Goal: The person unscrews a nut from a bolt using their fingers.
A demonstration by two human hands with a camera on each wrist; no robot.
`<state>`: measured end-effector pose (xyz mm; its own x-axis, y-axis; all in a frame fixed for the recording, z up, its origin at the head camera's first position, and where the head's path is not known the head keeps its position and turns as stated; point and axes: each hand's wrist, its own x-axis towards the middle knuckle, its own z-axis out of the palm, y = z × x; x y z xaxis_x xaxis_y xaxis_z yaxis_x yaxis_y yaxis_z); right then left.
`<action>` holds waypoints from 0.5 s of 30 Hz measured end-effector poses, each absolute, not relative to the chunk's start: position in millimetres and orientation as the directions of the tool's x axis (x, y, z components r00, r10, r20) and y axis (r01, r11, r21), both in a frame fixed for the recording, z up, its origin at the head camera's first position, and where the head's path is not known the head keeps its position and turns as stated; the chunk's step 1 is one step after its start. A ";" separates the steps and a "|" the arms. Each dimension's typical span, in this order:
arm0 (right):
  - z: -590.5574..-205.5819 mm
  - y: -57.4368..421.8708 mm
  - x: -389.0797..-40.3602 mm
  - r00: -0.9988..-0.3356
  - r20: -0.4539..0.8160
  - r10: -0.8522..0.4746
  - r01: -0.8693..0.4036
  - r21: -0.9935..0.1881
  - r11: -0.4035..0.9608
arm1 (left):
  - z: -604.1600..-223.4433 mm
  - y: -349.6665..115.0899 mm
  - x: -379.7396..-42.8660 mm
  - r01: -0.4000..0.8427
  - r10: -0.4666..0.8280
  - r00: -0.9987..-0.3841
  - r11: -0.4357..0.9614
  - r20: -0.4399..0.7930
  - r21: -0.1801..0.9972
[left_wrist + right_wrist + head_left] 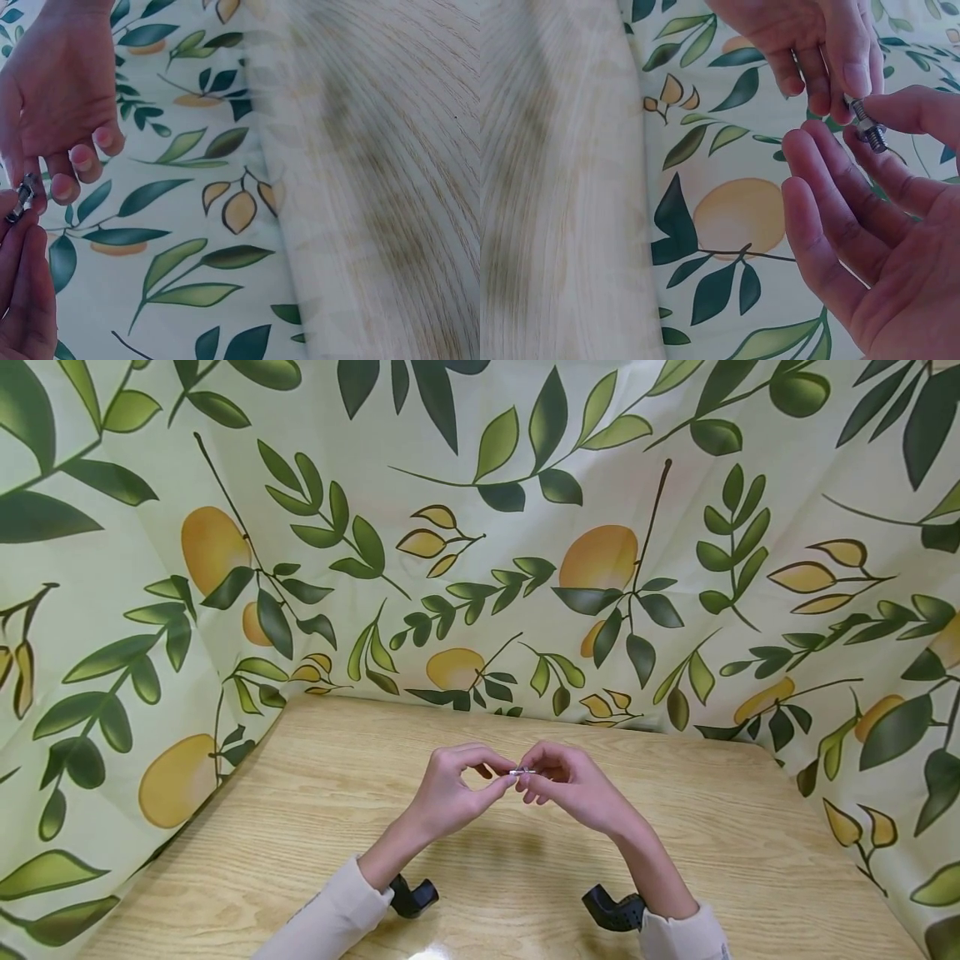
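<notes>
A small threaded metal bolt (860, 112) is held between both hands above the table, with a nut-like piece (871, 135) round it near one end. My left hand (461, 785) pinches one end between thumb and fingertips. At the other end my right hand (573, 781) grips it with thumb and index finger, while its other fingers stay loosely bent and apart from it. In the left wrist view the bolt (22, 196) is partly covered by fingertips. The right wrist view shows the thread at its near end.
Beneath the hands lies a light wood-grain table (322, 827). A cloth printed with leaves and fruit (480, 543) hangs behind it and along its sides. Black wrist devices (412, 897) sit at both cuffs.
</notes>
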<state>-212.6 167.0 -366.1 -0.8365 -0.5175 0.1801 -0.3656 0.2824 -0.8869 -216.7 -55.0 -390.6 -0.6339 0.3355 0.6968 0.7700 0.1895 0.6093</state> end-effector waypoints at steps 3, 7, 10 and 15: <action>-365.9 166.2 -211.8 -0.845 0.178 -0.505 -0.355 -0.892 0.280 | -390.7 -55.0 -216.9 0.768 0.335 -0.636 0.188 0.695 0.613; -366.2 165.4 -211.6 -0.851 0.172 -0.496 -0.349 -0.892 0.289 | -391.1 -54.9 -216.9 0.772 0.335 -0.631 0.184 0.700 0.608; -365.9 165.7 -211.9 -0.851 0.169 -0.497 -0.349 -0.889 0.295 | -391.2 -54.9 -217.0 0.776 0.332 -0.626 0.183 0.705 0.603; -365.1 168.0 -212.8 -0.845 0.170 -0.507 -0.359 -0.883 0.303 | -391.0 -54.8 -216.9 0.785 0.324 -0.617 0.187 0.717 0.591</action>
<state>-212.8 168.0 -365.1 -0.8452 -0.5067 0.1699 -0.3591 0.3031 -0.8827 -216.9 -54.8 -391.0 -0.6168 0.3245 0.7172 0.7850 0.1865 0.5907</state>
